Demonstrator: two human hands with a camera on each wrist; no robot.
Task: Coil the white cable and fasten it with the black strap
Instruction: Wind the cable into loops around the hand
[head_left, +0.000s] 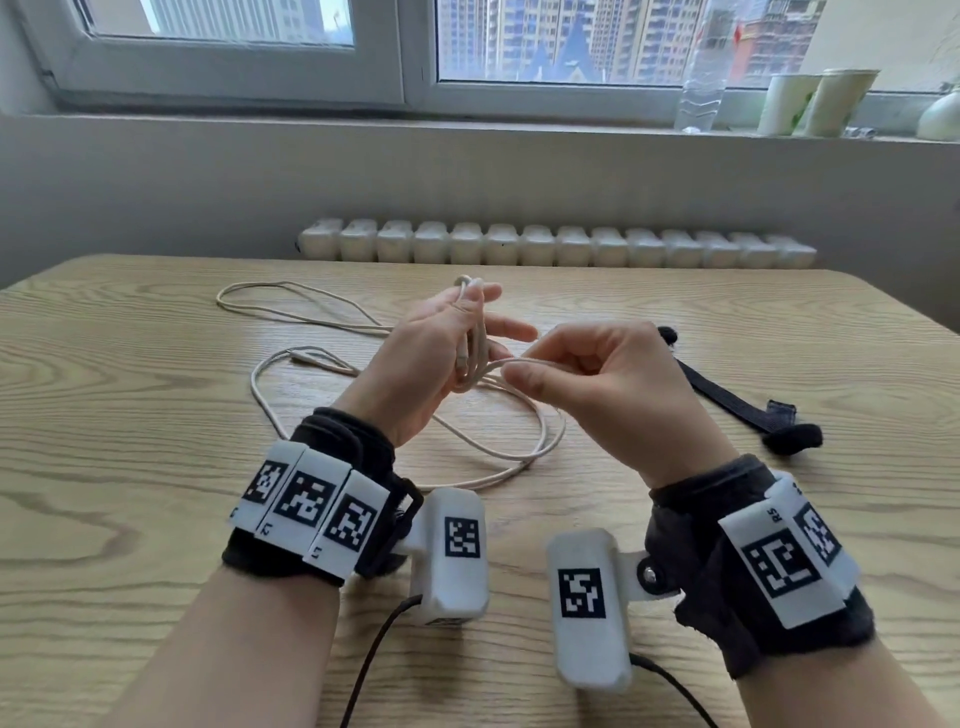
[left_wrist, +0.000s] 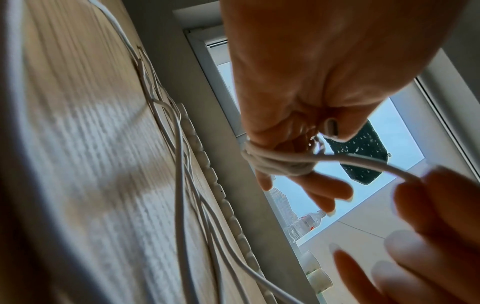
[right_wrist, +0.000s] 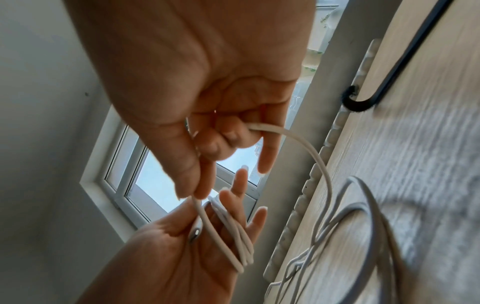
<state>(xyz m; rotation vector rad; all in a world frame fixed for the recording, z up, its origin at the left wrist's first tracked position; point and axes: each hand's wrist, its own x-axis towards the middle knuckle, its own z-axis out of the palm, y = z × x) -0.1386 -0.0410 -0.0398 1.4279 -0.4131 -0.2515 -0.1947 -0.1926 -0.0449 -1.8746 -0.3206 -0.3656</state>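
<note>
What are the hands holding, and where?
The white cable: the left hand has turns wound round its fingers; the right hand pinches the free run beside them.

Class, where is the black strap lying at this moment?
In the head view the black strap lies on the wooden table to the right of the right hand, which pinches the white cable; neither hand touches it.

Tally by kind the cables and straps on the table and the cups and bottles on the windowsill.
cable: 1
strap: 1
cups: 2
bottle: 1
Total: 5
</note>
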